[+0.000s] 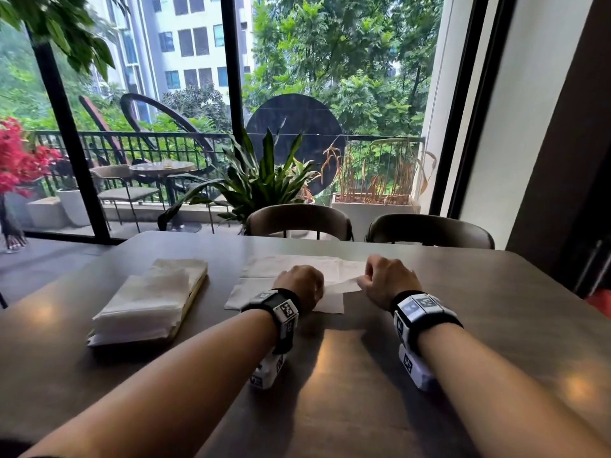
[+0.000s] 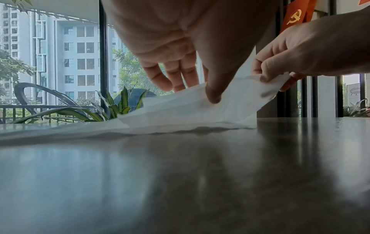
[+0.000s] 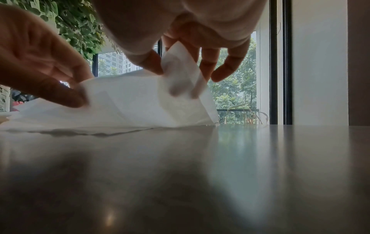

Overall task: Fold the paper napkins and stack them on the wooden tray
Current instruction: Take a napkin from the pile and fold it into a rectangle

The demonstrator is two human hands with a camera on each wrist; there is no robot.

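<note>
A white paper napkin (image 1: 284, 271) lies spread on the dark table (image 1: 330, 391) in front of me. My left hand (image 1: 302, 285) pinches its near edge between thumb and fingers, seen close in the left wrist view (image 2: 212, 93). My right hand (image 1: 385, 280) pinches the lifted right corner of the napkin (image 3: 180, 76) and holds it above the table. The napkin (image 2: 190, 107) slopes up from the tabletop to both hands. To the left, a stack of white napkins (image 1: 145, 302) sits on the wooden tray (image 1: 195, 290).
Two dark chairs (image 1: 299, 221) (image 1: 429, 231) stand at the table's far edge. Beyond them are a potted plant (image 1: 261, 180) and large windows. Red flowers (image 1: 20, 160) stand at the far left.
</note>
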